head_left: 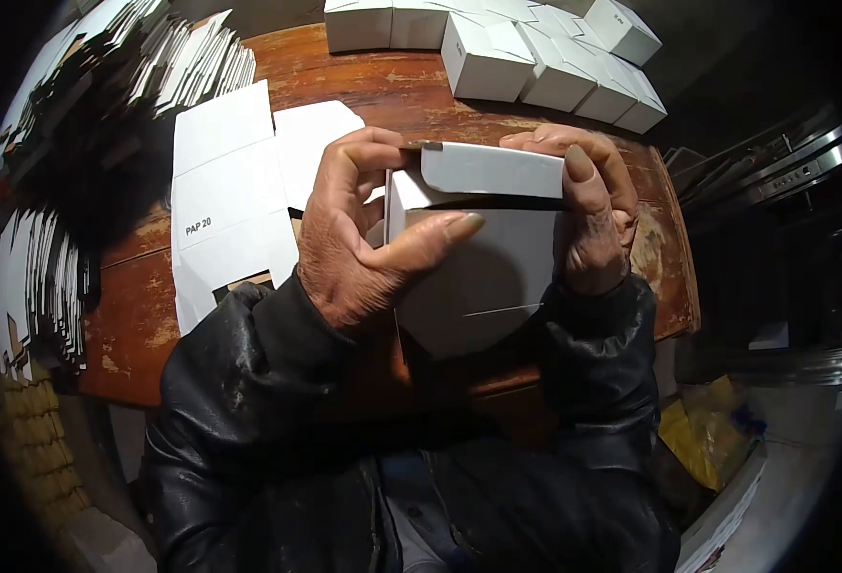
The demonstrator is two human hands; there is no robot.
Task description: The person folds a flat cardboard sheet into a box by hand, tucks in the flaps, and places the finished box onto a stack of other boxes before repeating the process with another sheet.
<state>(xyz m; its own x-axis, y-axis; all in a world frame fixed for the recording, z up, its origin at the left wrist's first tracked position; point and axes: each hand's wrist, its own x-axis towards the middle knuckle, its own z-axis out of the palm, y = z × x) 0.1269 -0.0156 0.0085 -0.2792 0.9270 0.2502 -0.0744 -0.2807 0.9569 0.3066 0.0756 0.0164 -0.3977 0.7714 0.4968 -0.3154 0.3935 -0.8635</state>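
Between my two hands is a white cardboard box point(483, 258), its top flap standing partly raised with a dark gap beneath it. My left hand point(368, 224) grips the box's left side, the thumb lying across the top and the fingers behind the edge. On the right side, my right hand point(593, 201) holds the corner, its thumb against the end of the flap. Flat white cardboard blanks point(225, 191), one printed "PAP 20", lie on the table just left of my left hand.
Several closed white boxes point(488, 57) stand in rows at the back of the wooden table point(373, 86). Stacks of flat cardboard point(43, 277) are at the left. A metal appliance point(788, 172) and a yellow bag point(688, 444) are at the right, off the table.
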